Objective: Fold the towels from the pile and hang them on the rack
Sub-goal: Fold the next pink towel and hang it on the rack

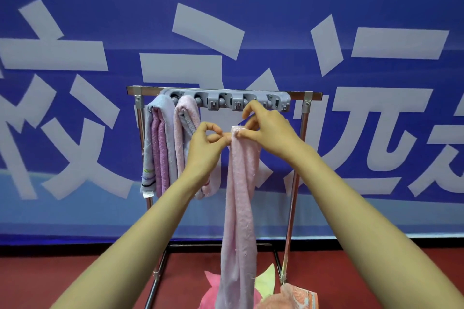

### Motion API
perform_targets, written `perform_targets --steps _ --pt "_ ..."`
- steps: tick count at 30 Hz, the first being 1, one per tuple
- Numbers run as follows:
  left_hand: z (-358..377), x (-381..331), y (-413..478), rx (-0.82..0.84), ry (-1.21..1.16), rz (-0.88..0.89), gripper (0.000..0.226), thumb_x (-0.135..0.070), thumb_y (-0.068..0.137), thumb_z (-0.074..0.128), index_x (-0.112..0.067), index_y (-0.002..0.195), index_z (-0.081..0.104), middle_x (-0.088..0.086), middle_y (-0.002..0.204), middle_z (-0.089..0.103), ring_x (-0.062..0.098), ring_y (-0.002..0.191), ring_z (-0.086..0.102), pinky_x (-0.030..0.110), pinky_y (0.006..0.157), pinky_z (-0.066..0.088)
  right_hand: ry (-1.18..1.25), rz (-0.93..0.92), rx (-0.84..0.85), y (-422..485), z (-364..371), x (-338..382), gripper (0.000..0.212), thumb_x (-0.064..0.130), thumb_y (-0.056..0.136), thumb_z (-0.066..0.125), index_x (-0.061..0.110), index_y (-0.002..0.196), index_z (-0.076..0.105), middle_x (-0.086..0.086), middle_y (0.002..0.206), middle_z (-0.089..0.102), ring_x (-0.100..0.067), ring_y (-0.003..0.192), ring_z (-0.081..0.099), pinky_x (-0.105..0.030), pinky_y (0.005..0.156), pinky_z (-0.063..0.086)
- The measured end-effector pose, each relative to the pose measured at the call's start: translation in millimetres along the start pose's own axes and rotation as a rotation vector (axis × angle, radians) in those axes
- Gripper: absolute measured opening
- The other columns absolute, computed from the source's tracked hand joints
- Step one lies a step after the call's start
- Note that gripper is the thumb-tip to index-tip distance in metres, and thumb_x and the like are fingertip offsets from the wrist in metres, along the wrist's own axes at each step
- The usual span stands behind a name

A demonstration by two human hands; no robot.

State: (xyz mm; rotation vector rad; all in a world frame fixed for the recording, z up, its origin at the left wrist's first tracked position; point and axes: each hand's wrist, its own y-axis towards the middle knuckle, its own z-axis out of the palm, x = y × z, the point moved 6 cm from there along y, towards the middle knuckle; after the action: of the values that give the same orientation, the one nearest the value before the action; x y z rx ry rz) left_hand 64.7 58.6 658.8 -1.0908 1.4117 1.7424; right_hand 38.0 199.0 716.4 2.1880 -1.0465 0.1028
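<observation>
A long pale pink towel [239,208] hangs straight down in front of the metal rack [302,133]. Both hands pinch its top end just below the rack's grey clip bar [226,100]. My left hand [204,148] pinches the top from the left side. My right hand [266,128] grips it from the right, one finger raised towards a clip. Two towels hang from the bar's left clips: a lavender and purple one [158,148] and a pale pink one [185,120].
The towel pile [283,293] lies on the red floor at the rack's foot, with pink, yellow and orange pieces. A blue banner [251,20] with large white characters fills the wall behind. The bar's middle and right clips hold nothing.
</observation>
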Motion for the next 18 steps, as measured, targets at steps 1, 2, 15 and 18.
perform_targets --steps 1,2,15,18 --pt "1 0 0 0.009 -0.008 0.002 0.025 -0.006 0.087 0.067 -0.01 0.099 0.045 -0.007 0.055 0.065 0.014 0.076 0.067 0.026 0.087 0.048 -0.012 0.001 -0.002 0 -1 0 0.03 0.039 0.086 0.067 0.025 0.104 0.048 0.012 0.086 0.069 -0.01 0.085 0.063 -0.033 0.072 0.047" --pt "1 -1 -1 0.018 -0.016 0.006 0.026 -0.006 0.087 0.067 -0.009 0.1 0.045 -0.007 0.057 0.065 0.012 0.075 0.066 0.026 0.087 0.049 -0.014 0.002 -0.003 0 -1 0 0.03 0.039 0.086 0.067 0.024 0.104 0.048 0.012 0.085 0.069 -0.01 0.084 0.063 -0.035 0.074 0.049" --pt "3 -1 2 -0.017 -0.052 0.041 0.027 0.001 0.084 0.068 -0.011 0.093 0.046 0.008 0.081 0.071 0.012 0.084 0.071 0.02 0.078 0.053 0.087 -0.031 0.015 -3 -7 -1 0.036 0.04 0.085 0.068 0.024 0.111 0.05 0.009 0.087 0.069 -0.01 0.089 0.064 -0.041 0.084 0.054" --pt "-7 2 6 -0.049 -0.087 -0.002 0.03 -0.001 0.082 0.07 -0.015 0.091 0.045 0.004 0.079 0.073 0.015 0.085 0.07 0.033 0.09 0.052 0.042 -0.098 0.069 -9 -8 -6 0.047 0.041 0.082 0.072 0.028 0.121 0.049 0.014 0.094 0.067 -0.009 0.098 0.061 -0.041 0.09 0.051"
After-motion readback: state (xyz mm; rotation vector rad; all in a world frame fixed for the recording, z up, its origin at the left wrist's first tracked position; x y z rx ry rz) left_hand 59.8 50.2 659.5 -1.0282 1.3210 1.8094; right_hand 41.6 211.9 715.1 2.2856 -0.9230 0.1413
